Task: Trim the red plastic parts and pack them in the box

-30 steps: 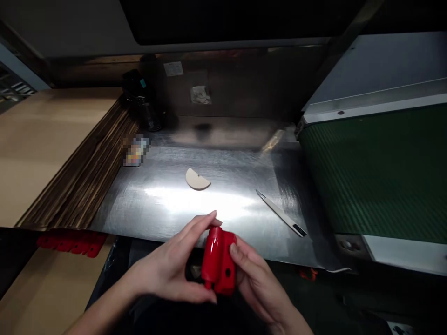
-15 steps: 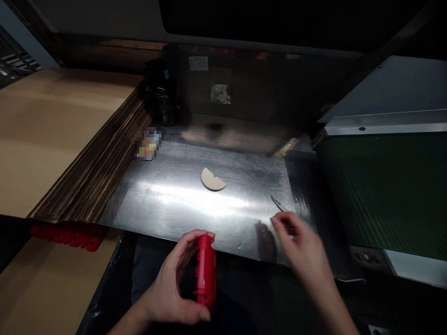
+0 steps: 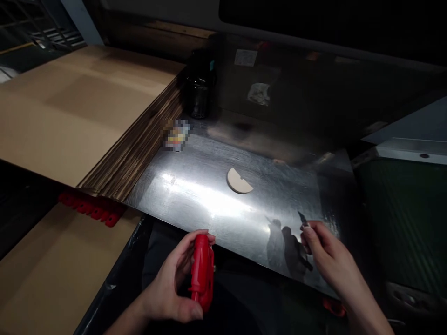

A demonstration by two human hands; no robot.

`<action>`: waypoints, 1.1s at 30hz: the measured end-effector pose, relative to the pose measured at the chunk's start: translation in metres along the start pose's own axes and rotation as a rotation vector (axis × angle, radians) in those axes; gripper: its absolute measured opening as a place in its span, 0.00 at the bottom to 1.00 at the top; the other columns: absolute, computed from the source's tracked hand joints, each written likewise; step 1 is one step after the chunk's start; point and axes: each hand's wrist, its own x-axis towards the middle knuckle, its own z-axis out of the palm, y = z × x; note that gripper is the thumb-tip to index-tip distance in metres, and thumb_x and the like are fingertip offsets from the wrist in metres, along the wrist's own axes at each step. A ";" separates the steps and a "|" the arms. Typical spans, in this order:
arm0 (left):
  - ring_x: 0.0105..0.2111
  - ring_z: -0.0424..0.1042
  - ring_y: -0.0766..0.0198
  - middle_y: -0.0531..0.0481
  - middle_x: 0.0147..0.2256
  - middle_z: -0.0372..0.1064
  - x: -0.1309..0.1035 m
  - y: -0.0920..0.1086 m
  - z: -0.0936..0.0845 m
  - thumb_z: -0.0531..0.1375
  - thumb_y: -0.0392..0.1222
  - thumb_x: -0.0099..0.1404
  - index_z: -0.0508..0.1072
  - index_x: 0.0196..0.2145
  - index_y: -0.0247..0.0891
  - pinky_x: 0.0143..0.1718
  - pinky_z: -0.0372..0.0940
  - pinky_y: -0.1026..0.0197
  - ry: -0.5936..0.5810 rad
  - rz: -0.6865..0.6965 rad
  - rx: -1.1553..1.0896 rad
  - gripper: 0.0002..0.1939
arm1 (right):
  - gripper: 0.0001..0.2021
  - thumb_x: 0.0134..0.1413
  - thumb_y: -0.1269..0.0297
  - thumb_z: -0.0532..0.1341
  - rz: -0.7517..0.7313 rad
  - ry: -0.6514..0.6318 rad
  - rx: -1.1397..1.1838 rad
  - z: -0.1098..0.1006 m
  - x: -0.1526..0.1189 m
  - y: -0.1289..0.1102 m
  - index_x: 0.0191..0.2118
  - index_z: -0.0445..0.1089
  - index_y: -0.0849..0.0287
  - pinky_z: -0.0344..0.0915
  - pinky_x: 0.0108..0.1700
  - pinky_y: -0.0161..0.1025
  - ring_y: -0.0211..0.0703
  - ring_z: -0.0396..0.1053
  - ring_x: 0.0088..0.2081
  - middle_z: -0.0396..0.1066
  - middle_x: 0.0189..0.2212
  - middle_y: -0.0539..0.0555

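My left hand (image 3: 166, 289) is closed around a red plastic part (image 3: 199, 265), its fingers at the top end and the thumb at the bottom. The part is held upright in front of the metal table's near edge. Over the right side of the metal table (image 3: 195, 170), my right hand (image 3: 331, 253) pinches a scalpel (image 3: 302, 218), whose blade points up and to the left. The fingers hide most of its handle. A pale half-disc (image 3: 239, 182) with a small notch in its straight edge lies mid-table, apart from both hands.
Stacked cardboard sheets (image 3: 87, 107) stand at the left. Several red parts (image 3: 91, 211) lie in a row below them, on more cardboard (image 3: 66, 274). A dark glossy container (image 3: 199, 95) stands at the back. To the right is a green ribbed surface (image 3: 401, 218) with a pale frame.
My right hand has picked the scalpel up from the table and raised it. My left hand still holds the red part, turned slightly. The view has shifted left.
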 end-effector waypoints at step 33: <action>0.69 0.66 0.43 0.41 0.70 0.63 0.022 -0.006 0.010 0.80 0.63 0.51 0.59 0.73 0.55 0.72 0.59 0.48 -0.133 0.150 0.497 0.59 | 0.32 0.63 0.26 0.59 0.379 -0.444 0.611 0.059 -0.165 0.045 0.43 0.75 0.54 0.71 0.39 0.38 0.42 0.73 0.33 0.75 0.32 0.51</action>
